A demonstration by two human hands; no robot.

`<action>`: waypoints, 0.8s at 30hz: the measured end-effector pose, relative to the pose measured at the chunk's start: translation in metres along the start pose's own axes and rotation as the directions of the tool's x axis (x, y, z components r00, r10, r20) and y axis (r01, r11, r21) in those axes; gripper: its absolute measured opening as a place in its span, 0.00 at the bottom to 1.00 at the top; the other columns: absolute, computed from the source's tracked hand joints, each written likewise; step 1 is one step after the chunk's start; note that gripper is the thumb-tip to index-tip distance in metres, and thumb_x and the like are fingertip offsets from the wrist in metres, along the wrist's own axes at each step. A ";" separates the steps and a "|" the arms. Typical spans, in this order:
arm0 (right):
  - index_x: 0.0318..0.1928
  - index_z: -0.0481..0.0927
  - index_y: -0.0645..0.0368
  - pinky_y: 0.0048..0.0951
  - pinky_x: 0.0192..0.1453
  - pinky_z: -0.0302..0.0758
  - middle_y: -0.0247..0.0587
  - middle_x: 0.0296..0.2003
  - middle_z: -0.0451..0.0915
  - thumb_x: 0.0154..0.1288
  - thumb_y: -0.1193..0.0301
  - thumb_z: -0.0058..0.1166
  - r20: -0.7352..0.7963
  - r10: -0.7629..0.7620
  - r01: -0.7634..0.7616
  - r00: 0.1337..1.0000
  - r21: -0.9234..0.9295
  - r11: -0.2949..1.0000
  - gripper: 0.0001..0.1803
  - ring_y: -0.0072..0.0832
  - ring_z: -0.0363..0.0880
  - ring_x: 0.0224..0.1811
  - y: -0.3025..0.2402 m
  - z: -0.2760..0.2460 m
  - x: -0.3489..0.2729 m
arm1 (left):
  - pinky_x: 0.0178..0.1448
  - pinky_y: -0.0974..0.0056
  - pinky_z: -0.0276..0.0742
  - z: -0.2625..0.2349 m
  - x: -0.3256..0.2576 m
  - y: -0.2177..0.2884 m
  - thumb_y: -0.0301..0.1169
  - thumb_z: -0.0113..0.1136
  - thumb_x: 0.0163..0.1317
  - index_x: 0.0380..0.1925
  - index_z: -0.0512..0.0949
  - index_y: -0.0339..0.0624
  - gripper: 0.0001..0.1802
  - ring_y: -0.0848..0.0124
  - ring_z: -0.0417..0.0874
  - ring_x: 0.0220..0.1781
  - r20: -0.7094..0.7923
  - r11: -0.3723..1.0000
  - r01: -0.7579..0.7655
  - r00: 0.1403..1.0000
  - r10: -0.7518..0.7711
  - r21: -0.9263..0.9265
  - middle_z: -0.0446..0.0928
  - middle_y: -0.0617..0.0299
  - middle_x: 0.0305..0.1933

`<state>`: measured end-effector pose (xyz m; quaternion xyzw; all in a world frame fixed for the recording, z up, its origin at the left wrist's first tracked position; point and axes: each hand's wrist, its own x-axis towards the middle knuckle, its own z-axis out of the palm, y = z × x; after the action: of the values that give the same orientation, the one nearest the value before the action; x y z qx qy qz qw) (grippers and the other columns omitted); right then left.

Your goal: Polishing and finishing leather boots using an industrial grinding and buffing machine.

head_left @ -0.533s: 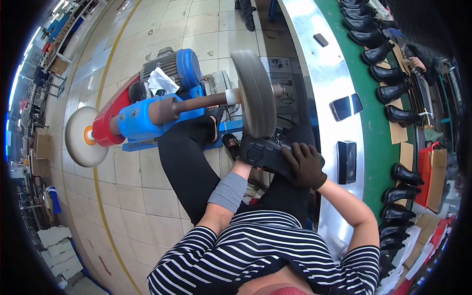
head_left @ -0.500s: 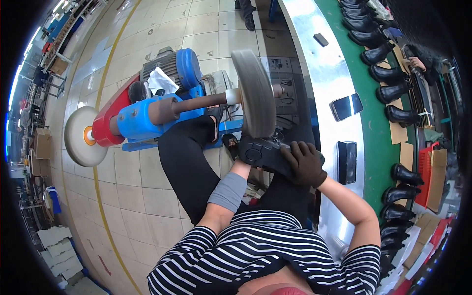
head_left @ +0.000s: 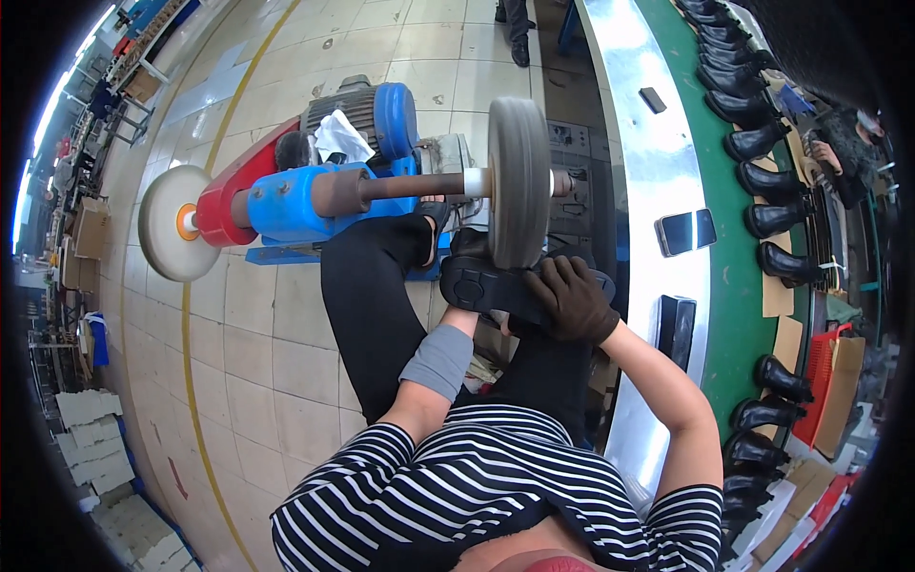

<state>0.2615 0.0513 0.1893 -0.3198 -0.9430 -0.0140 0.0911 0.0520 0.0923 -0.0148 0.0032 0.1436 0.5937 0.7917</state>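
Note:
A black boot [head_left: 472, 286] lies sideways in front of me, sole upward, its heel toward the left. Its sole meets or nearly meets the lower rim of a grey buffing wheel [head_left: 519, 181] on a rusty shaft [head_left: 415, 187]. My right hand [head_left: 572, 300], in a dark brown glove, grips the boot near its toe end, fingers over the sole's edge. From below, my left forearm [head_left: 438, 362], with a grey sleeve band, reaches to the heel end. My left hand and its fingers are hidden behind or inside the boot.
The blue and red machine [head_left: 286, 205] bears a second, pale wheel [head_left: 178, 224] and a white cloth [head_left: 341, 138]. At right, a metal bench [head_left: 639, 153] holds a phone [head_left: 686, 233] and a black box [head_left: 676, 329]. Beyond it, black boots [head_left: 777, 219] line a green surface. Other people are nearby.
The view has shifted, so the machine and bench appear farther right. The boot has tilted a little, its toe end higher, and stays against or close to the wheel in my grasp.

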 end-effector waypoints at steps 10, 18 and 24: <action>0.63 0.73 0.40 0.63 0.67 0.53 0.43 0.61 0.69 0.43 0.52 0.68 -0.406 0.456 -0.518 0.792 -0.050 0.854 0.41 0.49 0.63 0.66 -0.032 0.014 -0.079 | 0.65 0.56 0.75 0.017 0.009 -0.027 0.51 0.45 0.74 0.58 0.73 0.40 0.27 0.60 0.77 0.60 0.239 0.972 0.222 0.951 -0.198 -0.078 0.77 0.54 0.56; 0.59 0.72 0.47 0.60 0.64 0.59 0.46 0.58 0.70 0.46 0.60 0.64 -0.513 0.333 -0.422 0.791 -0.064 0.904 0.36 0.51 0.66 0.61 -0.036 0.000 -0.110 | 0.65 0.57 0.75 0.032 -0.023 -0.035 0.50 0.45 0.74 0.57 0.74 0.40 0.26 0.61 0.78 0.59 0.275 0.968 0.242 0.937 -0.216 -0.064 0.78 0.55 0.55; 0.60 0.72 0.49 0.59 0.63 0.60 0.48 0.56 0.70 0.42 0.67 0.64 -0.341 0.229 -0.229 0.912 0.039 0.973 0.37 0.53 0.67 0.57 -0.008 -0.018 -0.052 | 0.71 0.61 0.67 0.093 -0.039 0.009 0.44 0.41 0.72 0.61 0.69 0.41 0.25 0.70 0.74 0.62 0.786 1.000 0.002 0.618 0.011 -0.016 0.72 0.53 0.61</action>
<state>0.2998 0.0118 0.1977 -0.4208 -0.8686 -0.0596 0.2549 0.0549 0.0732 0.0848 0.2568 -0.2216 0.5356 0.7734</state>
